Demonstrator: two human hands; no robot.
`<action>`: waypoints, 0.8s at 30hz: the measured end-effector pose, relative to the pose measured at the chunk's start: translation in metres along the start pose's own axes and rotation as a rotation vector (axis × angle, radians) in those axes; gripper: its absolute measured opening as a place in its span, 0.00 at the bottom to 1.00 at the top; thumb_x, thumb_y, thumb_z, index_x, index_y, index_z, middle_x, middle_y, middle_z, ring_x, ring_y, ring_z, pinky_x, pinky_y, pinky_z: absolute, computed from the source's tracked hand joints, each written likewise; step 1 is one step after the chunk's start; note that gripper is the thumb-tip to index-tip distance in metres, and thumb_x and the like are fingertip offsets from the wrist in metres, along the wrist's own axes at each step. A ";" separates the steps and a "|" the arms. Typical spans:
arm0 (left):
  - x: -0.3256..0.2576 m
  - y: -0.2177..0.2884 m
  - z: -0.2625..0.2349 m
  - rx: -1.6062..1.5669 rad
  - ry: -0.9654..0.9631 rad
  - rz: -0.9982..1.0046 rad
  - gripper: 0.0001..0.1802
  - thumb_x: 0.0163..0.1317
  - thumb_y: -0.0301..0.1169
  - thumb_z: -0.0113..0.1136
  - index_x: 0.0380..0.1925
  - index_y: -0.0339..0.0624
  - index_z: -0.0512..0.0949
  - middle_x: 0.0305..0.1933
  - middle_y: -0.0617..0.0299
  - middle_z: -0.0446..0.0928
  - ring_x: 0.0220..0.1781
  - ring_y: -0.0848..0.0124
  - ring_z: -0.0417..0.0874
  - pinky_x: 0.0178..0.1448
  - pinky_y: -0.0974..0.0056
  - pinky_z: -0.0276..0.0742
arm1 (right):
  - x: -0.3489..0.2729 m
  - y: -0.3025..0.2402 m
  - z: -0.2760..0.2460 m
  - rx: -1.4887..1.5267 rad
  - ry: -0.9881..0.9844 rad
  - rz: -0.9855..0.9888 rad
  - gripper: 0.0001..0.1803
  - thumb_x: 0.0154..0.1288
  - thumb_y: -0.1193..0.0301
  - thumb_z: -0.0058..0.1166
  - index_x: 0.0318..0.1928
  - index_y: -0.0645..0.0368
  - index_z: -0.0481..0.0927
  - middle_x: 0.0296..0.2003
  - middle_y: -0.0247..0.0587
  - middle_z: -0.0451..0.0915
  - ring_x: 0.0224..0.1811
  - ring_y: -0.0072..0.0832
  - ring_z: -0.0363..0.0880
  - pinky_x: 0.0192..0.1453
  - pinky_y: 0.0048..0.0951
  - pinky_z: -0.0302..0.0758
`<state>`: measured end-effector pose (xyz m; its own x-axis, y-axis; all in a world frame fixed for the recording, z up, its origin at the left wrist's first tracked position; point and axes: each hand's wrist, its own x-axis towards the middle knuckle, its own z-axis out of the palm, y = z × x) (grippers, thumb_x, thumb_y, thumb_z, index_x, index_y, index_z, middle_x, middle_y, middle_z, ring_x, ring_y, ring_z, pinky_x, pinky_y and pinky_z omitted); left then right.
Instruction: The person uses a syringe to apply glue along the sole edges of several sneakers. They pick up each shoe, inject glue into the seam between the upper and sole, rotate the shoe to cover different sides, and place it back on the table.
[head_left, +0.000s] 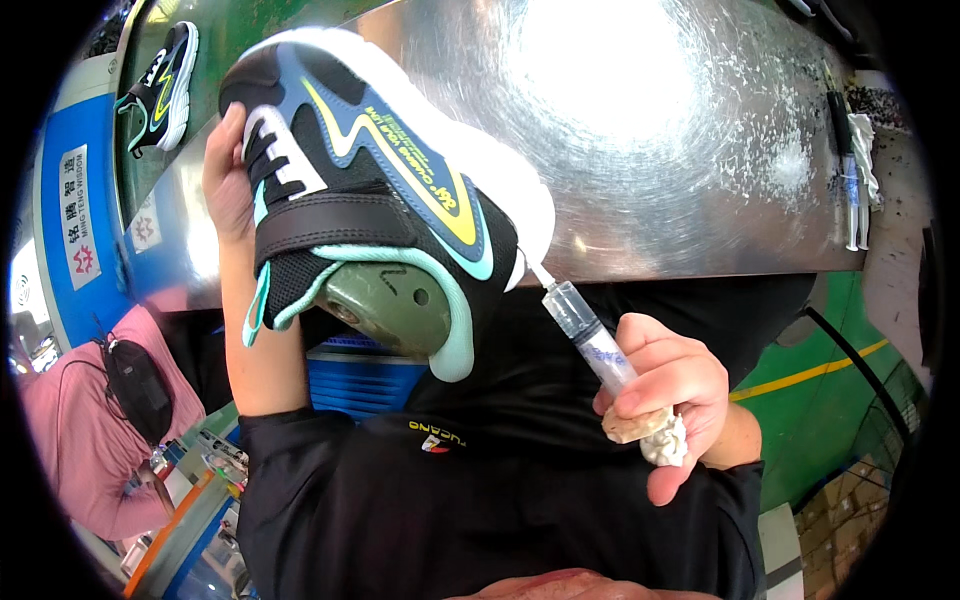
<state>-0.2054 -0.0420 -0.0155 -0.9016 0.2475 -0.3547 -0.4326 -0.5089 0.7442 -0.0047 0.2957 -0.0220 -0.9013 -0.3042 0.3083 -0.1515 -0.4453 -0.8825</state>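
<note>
A black, blue and yellow children's sneaker (400, 190) with a white sole and mint lining is held up over the table's near edge. My left hand (228, 175) grips it by the toe end, fingers partly hidden behind the shoe. Inside the shoe's opening sits a green shoe last (395, 305) with a round hole. In my right hand (675, 390) is a clear syringe (590, 345), its tip touching or very close to the seam between sole and upper at the heel. A crumpled whitish wad (648, 435) is pinched around the syringe's rear end.
The shiny metal table (640, 190) has scuffed, whitish residue on its right side. Another similar sneaker (165, 88) lies at the far left. A second syringe (852, 195) rests at the right edge beside white paper. A person in a pink top (110, 430) is at the left.
</note>
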 end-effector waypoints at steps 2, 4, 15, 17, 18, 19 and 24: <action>-0.012 0.000 -0.012 0.041 0.049 -0.008 0.23 0.66 0.42 0.46 0.53 0.35 0.72 0.50 0.47 0.78 0.47 0.56 0.82 0.53 0.54 0.79 | 0.002 0.000 0.000 -0.026 0.001 0.009 0.36 0.41 0.49 0.72 0.44 0.64 0.80 0.34 0.35 0.83 0.26 0.27 0.68 0.30 0.26 0.60; -0.027 0.004 -0.028 0.098 0.062 -0.003 0.23 0.67 0.41 0.46 0.53 0.35 0.72 0.50 0.47 0.78 0.47 0.56 0.82 0.53 0.54 0.80 | 0.004 0.000 0.003 -0.025 0.019 0.016 0.36 0.40 0.50 0.72 0.44 0.64 0.80 0.35 0.35 0.83 0.27 0.28 0.68 0.31 0.26 0.61; -0.117 0.001 -0.047 0.329 0.255 0.015 0.22 0.66 0.30 0.48 0.58 0.30 0.63 0.54 0.46 0.73 0.53 0.59 0.78 0.60 0.57 0.74 | 0.026 0.008 0.012 -0.221 -0.060 -0.042 0.33 0.45 0.56 0.71 0.48 0.63 0.76 0.38 0.32 0.83 0.29 0.26 0.74 0.34 0.28 0.62; -0.131 -0.006 -0.044 0.270 0.188 0.018 0.23 0.61 0.26 0.51 0.56 0.29 0.65 0.56 0.46 0.72 0.58 0.59 0.74 0.64 0.57 0.70 | 0.027 0.009 0.014 -0.237 -0.057 -0.043 0.33 0.44 0.56 0.71 0.48 0.63 0.76 0.39 0.31 0.83 0.29 0.26 0.74 0.34 0.28 0.61; -0.140 -0.006 -0.055 0.296 0.112 0.006 0.23 0.63 0.28 0.49 0.59 0.33 0.64 0.59 0.48 0.70 0.61 0.57 0.72 0.65 0.53 0.69 | 0.027 0.010 0.016 -0.241 -0.057 -0.043 0.33 0.44 0.56 0.71 0.48 0.63 0.77 0.39 0.31 0.83 0.28 0.26 0.74 0.34 0.28 0.61; -0.147 -0.006 -0.061 0.320 0.035 -0.008 0.24 0.65 0.30 0.47 0.61 0.38 0.64 0.63 0.51 0.68 0.63 0.55 0.70 0.67 0.50 0.67 | 0.027 0.010 0.017 -0.245 -0.058 -0.043 0.33 0.43 0.56 0.71 0.48 0.63 0.77 0.39 0.31 0.83 0.28 0.26 0.74 0.34 0.28 0.61; -0.172 -0.028 -0.036 0.093 0.205 -0.159 0.31 0.57 0.21 0.51 0.62 0.27 0.58 0.63 0.41 0.65 0.64 0.52 0.69 0.65 0.52 0.70 | 0.025 0.010 0.019 -0.266 -0.054 -0.046 0.32 0.43 0.57 0.72 0.47 0.63 0.77 0.38 0.32 0.83 0.27 0.25 0.74 0.33 0.28 0.61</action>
<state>-0.0380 -0.0996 0.0041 -0.8084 0.1414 -0.5713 -0.5750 -0.3966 0.7156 -0.0212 0.2673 -0.0158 -0.8689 -0.3367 0.3628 -0.2997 -0.2254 -0.9270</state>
